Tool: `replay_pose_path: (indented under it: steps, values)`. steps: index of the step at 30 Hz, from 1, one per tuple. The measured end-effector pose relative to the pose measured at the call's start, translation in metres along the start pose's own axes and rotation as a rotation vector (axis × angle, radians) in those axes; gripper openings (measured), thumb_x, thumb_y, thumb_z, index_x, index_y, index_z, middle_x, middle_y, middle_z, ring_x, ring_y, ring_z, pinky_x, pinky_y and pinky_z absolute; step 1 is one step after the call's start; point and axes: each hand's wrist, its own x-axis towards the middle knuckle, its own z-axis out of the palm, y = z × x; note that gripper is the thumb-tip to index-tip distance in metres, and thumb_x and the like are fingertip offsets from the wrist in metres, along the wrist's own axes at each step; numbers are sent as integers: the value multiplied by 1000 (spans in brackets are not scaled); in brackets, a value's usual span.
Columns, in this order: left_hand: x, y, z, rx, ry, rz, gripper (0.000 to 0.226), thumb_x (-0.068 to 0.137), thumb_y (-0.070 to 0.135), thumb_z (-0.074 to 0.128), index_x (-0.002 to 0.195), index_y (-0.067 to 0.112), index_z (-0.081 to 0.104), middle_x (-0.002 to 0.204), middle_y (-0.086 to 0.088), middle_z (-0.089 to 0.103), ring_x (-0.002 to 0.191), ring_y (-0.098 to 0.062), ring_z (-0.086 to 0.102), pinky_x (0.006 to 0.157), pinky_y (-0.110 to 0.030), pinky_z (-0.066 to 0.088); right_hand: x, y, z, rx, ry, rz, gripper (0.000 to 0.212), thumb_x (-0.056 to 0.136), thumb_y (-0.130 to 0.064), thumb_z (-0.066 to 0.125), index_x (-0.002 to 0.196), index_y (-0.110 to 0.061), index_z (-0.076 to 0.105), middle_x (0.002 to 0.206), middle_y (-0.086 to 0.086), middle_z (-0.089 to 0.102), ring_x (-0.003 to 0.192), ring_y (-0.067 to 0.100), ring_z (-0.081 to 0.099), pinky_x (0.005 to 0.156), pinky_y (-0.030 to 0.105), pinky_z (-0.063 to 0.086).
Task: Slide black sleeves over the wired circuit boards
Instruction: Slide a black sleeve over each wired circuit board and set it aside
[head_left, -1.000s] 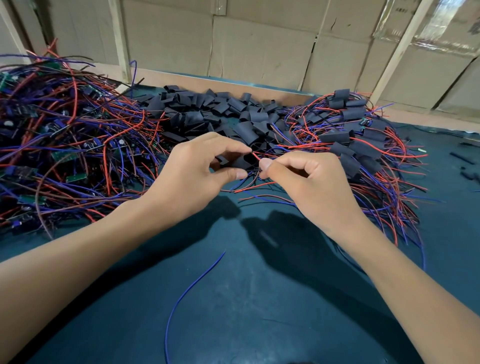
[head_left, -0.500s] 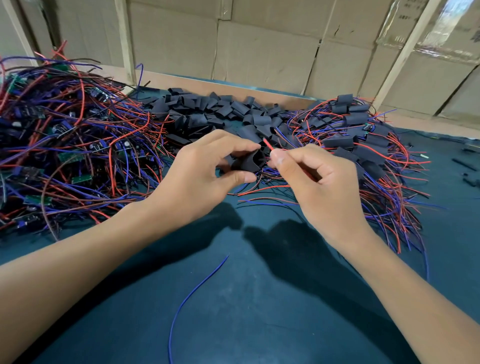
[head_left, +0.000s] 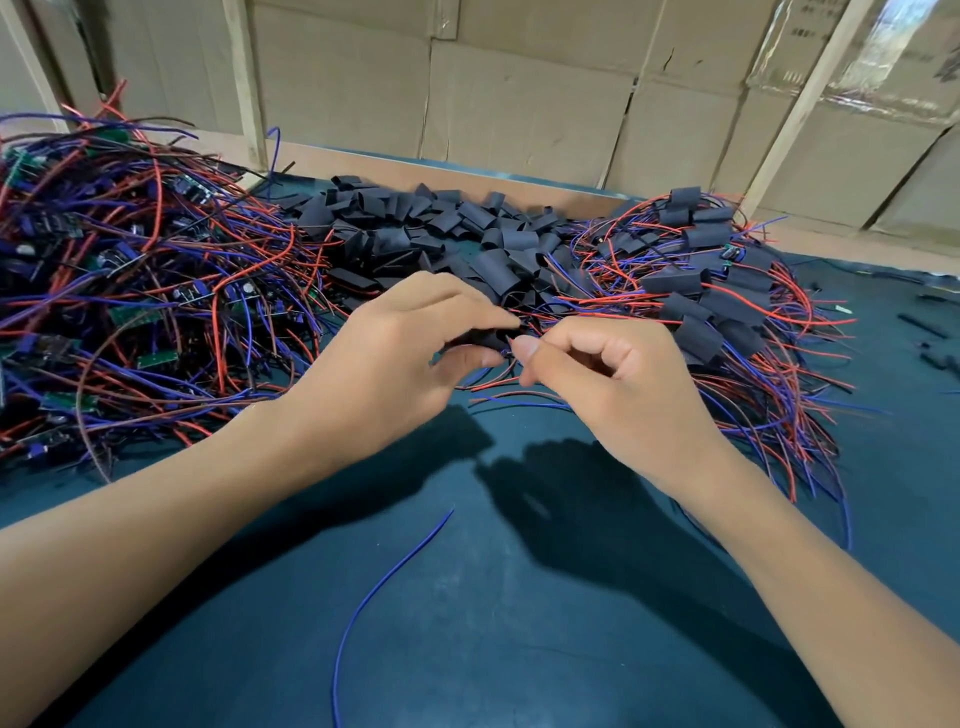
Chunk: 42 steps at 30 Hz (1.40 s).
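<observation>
My left hand (head_left: 405, 353) pinches a black sleeve (head_left: 485, 339) between thumb and fingers, just above the dark green table (head_left: 493, 623). My right hand (head_left: 597, 374) meets it fingertip to fingertip, its thumb and forefinger pinching thin red and blue wires (head_left: 511, 382) at the sleeve's mouth. The circuit board on those wires is hidden by my fingers. A heap of loose black sleeves (head_left: 441, 234) lies just behind my hands. Bare wired boards (head_left: 130, 291) are piled at the left. Sleeved boards (head_left: 727, 291) with trailing wires lie at the right.
A single loose blue wire (head_left: 384, 587) curves across the table in front of me. Cardboard boxes (head_left: 519, 104) and wooden posts wall in the far edge. A few small black pieces (head_left: 930, 332) lie at the far right.
Both hands have dropped a little and stayed together. The red wire tip that stuck up between my fingertips half a second ago is now down at the sleeve's mouth.
</observation>
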Motion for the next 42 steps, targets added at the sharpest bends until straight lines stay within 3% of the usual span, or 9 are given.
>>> replay_pose_path:
  steps: [8, 12, 15, 18, 24, 29, 33, 36, 42]
  values:
    - [4, -5, -6, 211, 24, 229, 11, 95, 4, 66, 101, 7, 75, 98, -6, 71, 86, -34, 63, 80, -45, 52, 2, 1, 2, -95, 0, 53, 36, 95, -44, 68, 69, -20, 72, 44, -13, 39, 44, 7, 34, 46, 13, 24]
    - [6, -6, -9, 150, 126, 39, 12, 92, 8, 71, 100, 9, 78, 91, -5, 71, 82, -26, 64, 76, -33, 52, 4, 6, 0, -147, 20, 68, 38, 93, -48, 69, 70, -18, 70, 51, -11, 46, 50, 5, 39, 50, 17, 29]
    - [10, -15, -17, 112, 180, -141, 12, 89, 16, 75, 100, 14, 79, 87, -1, 71, 75, -15, 60, 71, -22, 47, 5, 9, -1, -104, 46, 76, 12, 94, -28, 71, 83, -25, 73, 67, -8, 68, 61, 4, 60, 62, 19, 43]
    - [13, -28, -25, 57, 243, -314, 13, 87, 19, 78, 100, 17, 79, 84, 3, 69, 73, -6, 57, 72, -14, 44, 6, 9, -3, -63, 119, 40, 12, 94, -20, 70, 99, -30, 76, 79, -9, 74, 72, 8, 68, 75, 21, 50]
    - [9, -38, -26, 171, 146, -290, 22, 90, 20, 74, 112, 15, 75, 99, 0, 67, 92, -16, 60, 87, -28, 48, 13, 0, -5, 604, 97, 337, 37, 79, -13, 77, 114, -11, 67, 77, 8, 59, 53, 20, 52, 60, 33, 51]
    - [6, -41, -23, 254, 68, -189, 31, 93, 20, 71, 123, 10, 68, 114, -6, 66, 109, -28, 58, 97, -39, 47, 15, -7, -15, 1092, 22, 438, 38, 76, -2, 57, 113, -4, 66, 87, 6, 61, 67, 14, 49, 60, 26, 47]
    - [7, -40, -22, 290, 48, -131, 35, 93, 22, 72, 124, 9, 67, 116, -8, 65, 107, -30, 58, 96, -40, 46, 15, -7, -13, 1008, 30, 442, 44, 93, 9, 40, 131, -1, 59, 103, 12, 73, 69, 15, 54, 58, 24, 44]
    - [7, -36, -21, 322, 36, -49, 35, 93, 23, 72, 124, 8, 67, 117, -8, 65, 105, -33, 59, 93, -48, 46, 16, -6, -8, 961, 16, 422, 41, 93, 8, 51, 133, -1, 53, 111, 16, 74, 64, 14, 53, 53, 22, 40]
    - [8, -21, -18, 401, 63, 91, 32, 97, 30, 67, 124, 13, 67, 123, -2, 66, 109, -32, 60, 87, -47, 44, 14, 1, -8, 670, 36, 519, 27, 72, -19, 80, 96, -10, 72, 93, 12, 78, 42, 10, 41, 38, 19, 18]
